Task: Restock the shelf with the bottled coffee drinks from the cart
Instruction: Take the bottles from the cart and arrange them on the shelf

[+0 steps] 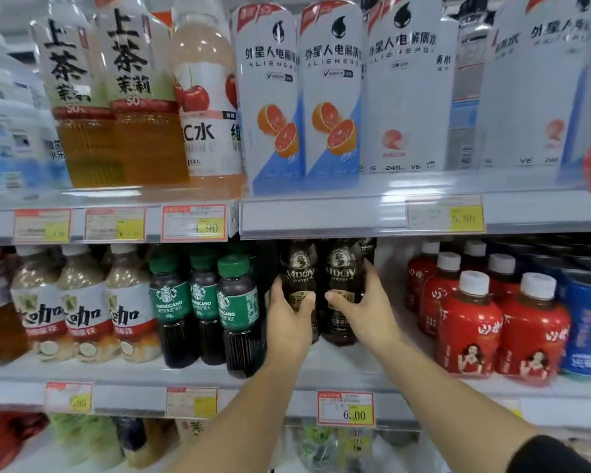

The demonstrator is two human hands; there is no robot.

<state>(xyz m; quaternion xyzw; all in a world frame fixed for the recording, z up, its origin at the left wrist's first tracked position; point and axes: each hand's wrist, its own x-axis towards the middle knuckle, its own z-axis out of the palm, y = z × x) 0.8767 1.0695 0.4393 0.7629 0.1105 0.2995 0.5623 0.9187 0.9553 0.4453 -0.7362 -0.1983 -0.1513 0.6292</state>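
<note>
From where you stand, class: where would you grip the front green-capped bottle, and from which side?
Probably the narrow shoulder under the cap of the green-capped bottle, reaching straight in from the front. It stands upright at the shelf edge, a twin bottle tight on its left, and the left hand grips a dark bottle close on its right.

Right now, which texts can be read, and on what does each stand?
"MDOY COFFEE": left coffee bottle, right coffee bottle.
"AMERICANO": green-labelled bottles.
"上茶": tea bottles.
"外星人电解质水": white bottles.
"4.90": upper price tag.
"5.80": upper right price tag.
"6.00": lower price tag.
Other tags: too blurred.
</note>
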